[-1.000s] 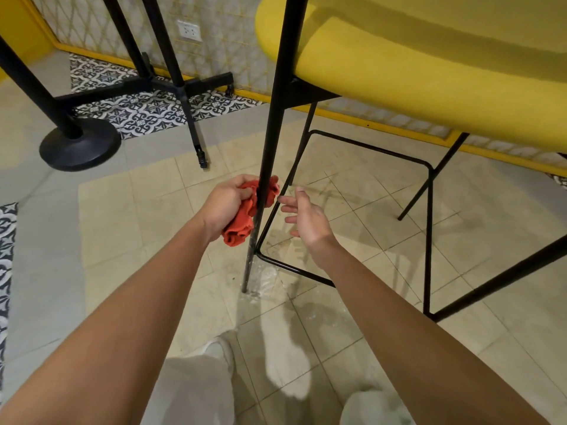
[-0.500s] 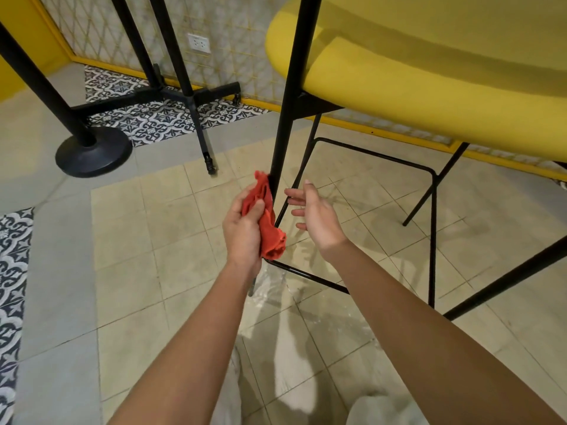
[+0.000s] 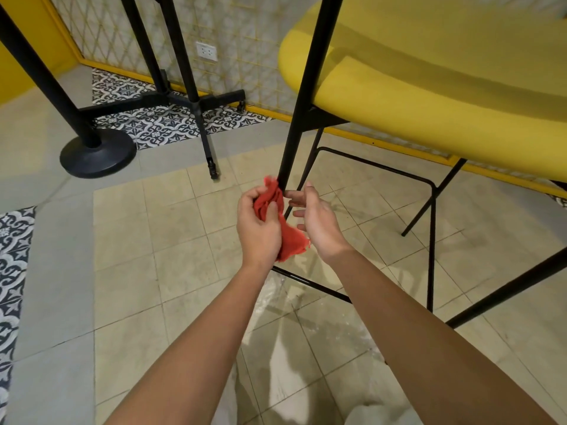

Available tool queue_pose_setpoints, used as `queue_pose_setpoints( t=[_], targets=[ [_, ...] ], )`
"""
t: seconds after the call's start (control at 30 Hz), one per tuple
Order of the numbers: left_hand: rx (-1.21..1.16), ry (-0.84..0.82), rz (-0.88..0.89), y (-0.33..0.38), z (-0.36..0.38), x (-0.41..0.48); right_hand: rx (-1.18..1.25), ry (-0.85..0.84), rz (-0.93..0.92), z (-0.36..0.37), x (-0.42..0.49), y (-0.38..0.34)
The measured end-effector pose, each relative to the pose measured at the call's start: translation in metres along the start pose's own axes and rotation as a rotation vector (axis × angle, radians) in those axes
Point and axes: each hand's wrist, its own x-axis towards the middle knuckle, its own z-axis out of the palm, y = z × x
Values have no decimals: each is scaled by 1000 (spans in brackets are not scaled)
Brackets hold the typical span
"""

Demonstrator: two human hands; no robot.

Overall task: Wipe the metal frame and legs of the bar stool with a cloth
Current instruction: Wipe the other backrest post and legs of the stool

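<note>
A bar stool with a yellow seat stands on thin black metal legs. Its near front leg runs down the middle of the view, and a black footrest frame loops behind it. My left hand is shut on a red cloth, which is pressed against the left side of that leg, with a loose end hanging below my palm. My right hand is just right of the leg, fingers spread, fingertips touching the leg and the cloth's edge.
A black table pedestal with a round base stands at the left. A black cross-shaped stand sits behind it by the tiled wall. The floor is beige tile with patterned tile strips. My trousers and shoe show at the bottom.
My left hand has turned from gripping the cloth around the leg to holding it upright against the leg's left side. My right hand has closed in on the leg.
</note>
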Motion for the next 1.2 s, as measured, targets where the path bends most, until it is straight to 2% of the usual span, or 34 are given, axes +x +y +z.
queue_pose_setpoints(
  t=[0.1, 0.23, 0.33, 0.5, 0.6, 0.67, 0.83, 0.9, 1.0, 1.07, 1.2],
  targets=[
    [105, -32, -104, -8, -11, 9, -29, -15, -1, -2, -1, 1],
    [-59, 12, 62, 12, 7, 4, 9, 10, 36, -4, 0, 1],
    [-58, 91, 85, -1, 19, -9, 28, 13, 47, -4, 1, 7],
    [125, 90, -122, -52, 6, -4, 15, -22, 84, -2, 4, 18],
    [40, 52, -330, -60, -2, 4, -11, -8, 99, 1, 6, 23],
    [9, 23, -313, -53, -3, 9, -12, 0, 108, 1, 9, 26],
    [44, -61, -129, -52, -13, 3, -4, 3, 128, 7, 12, 33],
    [157, -106, -175, -65, -24, 1, -2, -9, 124, 13, 11, 35],
    [322, -173, -369, -71, -33, 17, 13, -10, 114, 17, 10, 40],
    [271, -227, -412, -68, -35, 30, 16, -18, 91, 16, 10, 45],
    [-87, -206, -352, -61, -34, 26, 1, 28, 84, 12, 14, 56]
  ],
)
